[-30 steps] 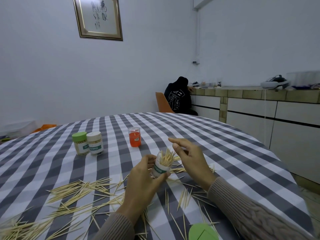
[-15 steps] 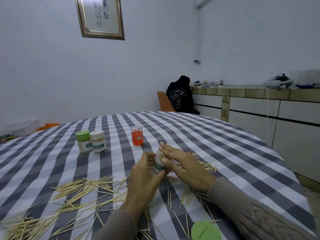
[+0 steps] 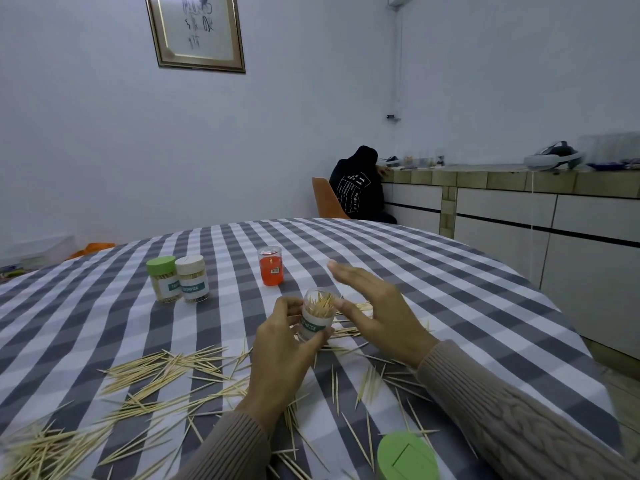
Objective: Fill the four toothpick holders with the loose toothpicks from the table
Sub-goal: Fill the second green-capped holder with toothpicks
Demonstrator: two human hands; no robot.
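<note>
**A:** What does the head camera show?

**B:** A round table (image 3: 450,271) under a grey-and-white checked cloth. The left hand (image 3: 284,344) is wrapped round a clear toothpick holder (image 3: 317,318) with a green label, holding it upright and lidless, part-filled with toothpicks. The right hand (image 3: 374,306) hovers just beside the holder's mouth, flat and spread, fingers extended, gripping nothing.

**A:** And the other holders?

**B:** Two capped ones stand touching, further back on the left: a green-lidded holder (image 3: 162,278) and a cream-lidded holder (image 3: 192,278). An orange holder (image 3: 271,266) stands alone behind the hands, without its lid. A loose green lid (image 3: 407,457) lies at the near edge.

**A:** The toothpicks?

**B:** Loose toothpicks (image 3: 166,368) are scattered across the cloth, thickest at the near left, with more under and around both wrists.
</note>
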